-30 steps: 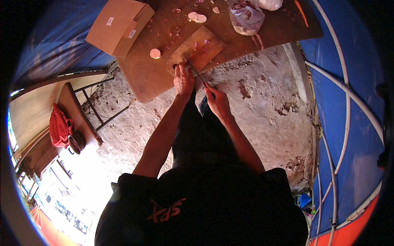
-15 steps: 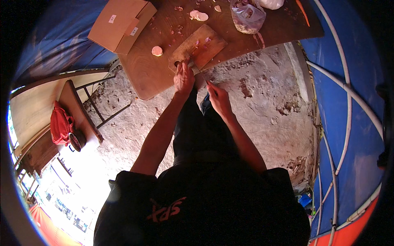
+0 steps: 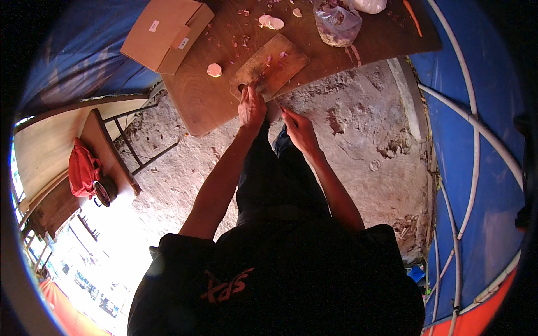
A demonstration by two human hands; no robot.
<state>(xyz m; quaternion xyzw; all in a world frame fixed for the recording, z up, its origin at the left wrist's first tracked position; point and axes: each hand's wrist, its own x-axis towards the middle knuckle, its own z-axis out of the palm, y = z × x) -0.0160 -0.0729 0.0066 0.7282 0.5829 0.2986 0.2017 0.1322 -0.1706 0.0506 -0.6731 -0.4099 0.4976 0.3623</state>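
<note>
A wooden cutting board (image 3: 274,63) lies on a brown wooden table (image 3: 207,106), with small reddish scraps on it. My left hand (image 3: 251,107) rests at the board's near edge with its fingers curled; I cannot see what is under them. My right hand (image 3: 300,130) is just off the table's edge, to the right of the left hand. It is closed on a thin knife (image 3: 278,105) that points toward the board. A pale round peeled piece (image 3: 214,70) lies left of the board, and two more pale slices (image 3: 270,22) lie beyond it.
A cardboard box (image 3: 165,33) sits at the table's left end and a clear plastic bag (image 3: 336,23) of produce at the far right. A red bag (image 3: 83,168) and a dark pot (image 3: 104,191) rest on a bench at left. Blue tarp with white poles (image 3: 476,134) stands at right.
Both hands stay nearly where they were at the board's near edge. The right hand has crept slightly toward the table.
</note>
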